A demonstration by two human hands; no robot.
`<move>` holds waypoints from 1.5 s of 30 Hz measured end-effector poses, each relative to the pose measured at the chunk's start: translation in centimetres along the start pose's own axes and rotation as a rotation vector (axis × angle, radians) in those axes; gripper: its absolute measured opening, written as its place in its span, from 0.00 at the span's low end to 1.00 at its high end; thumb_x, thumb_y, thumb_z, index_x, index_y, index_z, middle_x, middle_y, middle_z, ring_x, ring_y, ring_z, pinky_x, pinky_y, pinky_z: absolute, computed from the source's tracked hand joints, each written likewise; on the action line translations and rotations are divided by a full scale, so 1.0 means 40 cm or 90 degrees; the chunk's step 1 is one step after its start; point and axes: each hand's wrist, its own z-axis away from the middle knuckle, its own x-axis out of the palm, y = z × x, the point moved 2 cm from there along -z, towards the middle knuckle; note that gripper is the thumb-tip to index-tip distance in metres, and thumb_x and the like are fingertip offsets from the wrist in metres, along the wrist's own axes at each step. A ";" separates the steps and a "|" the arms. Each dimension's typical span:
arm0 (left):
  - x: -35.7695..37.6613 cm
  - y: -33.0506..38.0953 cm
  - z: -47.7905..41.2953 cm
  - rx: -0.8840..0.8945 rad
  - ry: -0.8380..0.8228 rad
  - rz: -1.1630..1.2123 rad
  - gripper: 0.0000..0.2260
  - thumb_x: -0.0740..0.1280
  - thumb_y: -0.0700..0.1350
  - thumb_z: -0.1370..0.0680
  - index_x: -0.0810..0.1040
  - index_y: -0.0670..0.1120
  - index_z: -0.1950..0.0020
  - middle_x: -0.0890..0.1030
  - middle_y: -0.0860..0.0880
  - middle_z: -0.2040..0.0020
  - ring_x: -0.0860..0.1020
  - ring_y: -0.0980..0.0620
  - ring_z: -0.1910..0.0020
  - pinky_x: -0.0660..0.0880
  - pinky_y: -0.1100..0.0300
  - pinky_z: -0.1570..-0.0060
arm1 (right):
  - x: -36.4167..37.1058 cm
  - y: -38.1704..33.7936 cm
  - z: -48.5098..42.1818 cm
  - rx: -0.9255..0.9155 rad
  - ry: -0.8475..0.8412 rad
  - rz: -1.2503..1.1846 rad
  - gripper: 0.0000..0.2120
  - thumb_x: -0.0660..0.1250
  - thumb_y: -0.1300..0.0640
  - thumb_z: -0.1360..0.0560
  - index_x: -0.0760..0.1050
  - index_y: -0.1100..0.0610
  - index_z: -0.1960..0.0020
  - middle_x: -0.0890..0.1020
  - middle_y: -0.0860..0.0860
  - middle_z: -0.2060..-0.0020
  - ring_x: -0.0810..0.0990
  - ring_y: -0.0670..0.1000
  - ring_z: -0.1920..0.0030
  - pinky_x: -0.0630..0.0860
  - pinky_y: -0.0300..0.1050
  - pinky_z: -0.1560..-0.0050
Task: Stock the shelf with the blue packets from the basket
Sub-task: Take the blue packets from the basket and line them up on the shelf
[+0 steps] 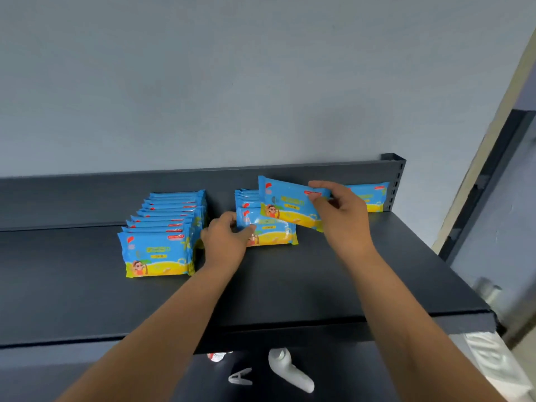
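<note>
At 6 o'clock, nearest the viewer and below the shelf's front edge, a white curved object (290, 372) and a small white clip (240, 379) lie on a darker lower level. Two bare forearms reach up from the bottom onto the dark shelf (304, 285).

At 9 o'clock of centre, a left row (158, 252) of blue packets stands upright, one behind another. At centre, the left grip (224, 239) is curled on the left end of the front packet (272, 232) of a middle row, thumb on its face.

At 2 o'clock from it, the right grip (343, 217) pinches the held packet (285, 206) by its right end, tilted in the air above the middle row.

Farther back at 3 o'clock, a lone packet (374, 198) stands against the shelf's back rail, beside a slotted post (394, 181). A grey wall (232, 82) rises behind.
</note>
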 end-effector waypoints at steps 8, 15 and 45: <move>0.016 -0.012 -0.027 0.006 -0.007 0.088 0.10 0.73 0.45 0.21 0.76 0.50 0.43 0.81 0.55 0.46 0.79 0.55 0.45 0.78 0.56 0.46 | 0.058 0.080 -0.051 0.017 -0.034 0.004 0.08 0.72 0.58 0.22 0.85 0.45 0.51 0.71 0.42 0.73 0.66 0.44 0.69 0.66 0.35 0.67; 0.018 -0.008 -0.022 -0.066 -0.006 0.192 0.14 0.70 0.39 0.22 0.74 0.50 0.39 0.80 0.53 0.43 0.79 0.57 0.45 0.78 0.59 0.48 | 0.079 0.154 -0.056 0.001 -0.076 0.003 0.09 0.73 0.60 0.22 0.85 0.46 0.49 0.79 0.44 0.60 0.74 0.43 0.62 0.73 0.37 0.59; -0.190 0.090 0.102 0.339 0.121 -0.279 0.27 0.53 0.58 0.16 0.64 0.50 0.18 0.57 0.53 0.16 0.43 0.49 0.16 0.56 0.37 0.22 | 0.180 0.016 0.123 -0.275 -0.121 0.379 0.29 0.50 0.42 0.15 0.63 0.55 0.20 0.64 0.47 0.20 0.54 0.45 0.18 0.57 0.52 0.19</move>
